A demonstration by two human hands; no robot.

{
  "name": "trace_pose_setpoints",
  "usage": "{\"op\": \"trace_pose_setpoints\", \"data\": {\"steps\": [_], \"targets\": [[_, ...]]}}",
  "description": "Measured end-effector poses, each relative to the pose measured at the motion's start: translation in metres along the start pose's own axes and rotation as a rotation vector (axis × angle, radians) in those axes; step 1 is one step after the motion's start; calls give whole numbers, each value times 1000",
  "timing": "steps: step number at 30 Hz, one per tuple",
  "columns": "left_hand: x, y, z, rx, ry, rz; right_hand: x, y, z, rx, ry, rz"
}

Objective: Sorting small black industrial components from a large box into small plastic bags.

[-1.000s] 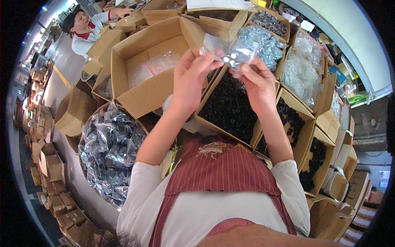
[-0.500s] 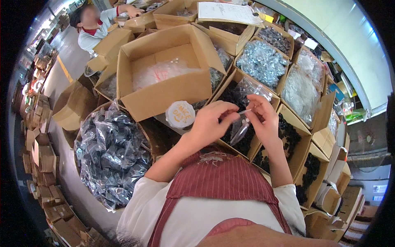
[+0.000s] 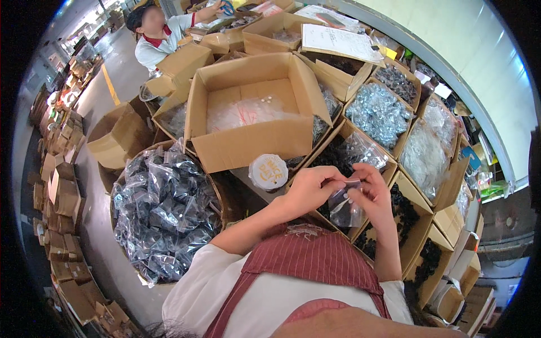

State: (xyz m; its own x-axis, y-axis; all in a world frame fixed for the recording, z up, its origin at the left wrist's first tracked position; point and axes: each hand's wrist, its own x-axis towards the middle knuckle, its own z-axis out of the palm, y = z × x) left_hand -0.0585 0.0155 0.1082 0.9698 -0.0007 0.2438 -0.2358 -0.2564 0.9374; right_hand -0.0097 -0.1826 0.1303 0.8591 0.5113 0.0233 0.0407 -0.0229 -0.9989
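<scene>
Between my two hands hangs a small clear zip bag (image 3: 346,213), its top edge level with my fingertips. My left hand (image 3: 313,190) pinches the bag's upper left corner between thumb and fingers. At the other end of that edge, my right hand (image 3: 374,197) grips it with the thumb near a small white dot. What lies inside the bag, if anything, cannot be made out. Below and behind it is a carton of black parts (image 3: 333,159), with a clear bag bearing white dots (image 3: 363,151) lying on top.
A large open carton (image 3: 253,138) holding clear bags stands ahead, a round white lidded tub (image 3: 268,172) at its near corner. Filled dark bags (image 3: 166,214) heap up at left. Cartons of black pieces (image 3: 403,208) sit at right. Another person (image 3: 158,42) works at far left.
The bag has turned from a narrow, tilted shape to hanging broad and flat. Both hands stay on its top edge. The whole view has shifted, so everything sits lower and further right.
</scene>
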Motion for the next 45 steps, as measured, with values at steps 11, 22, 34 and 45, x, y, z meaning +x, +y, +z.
{"op": "trace_pose_setpoints", "data": {"steps": [11, 22, 34, 45], "targets": [[-1, -11, 10, -87, 40, 111, -22, 18, -7, 151, -341, 337], [-9, -24, 28, 186, -3, 134, -16, -5, -12, -547, -126, -360], [-19, -6, 31, 670, 99, 446, -46, 6, -30, -1019, -411, -143], [-7, -63, 50, 544, -139, 494, -28, 32, -10, -1073, -456, -343]]}}
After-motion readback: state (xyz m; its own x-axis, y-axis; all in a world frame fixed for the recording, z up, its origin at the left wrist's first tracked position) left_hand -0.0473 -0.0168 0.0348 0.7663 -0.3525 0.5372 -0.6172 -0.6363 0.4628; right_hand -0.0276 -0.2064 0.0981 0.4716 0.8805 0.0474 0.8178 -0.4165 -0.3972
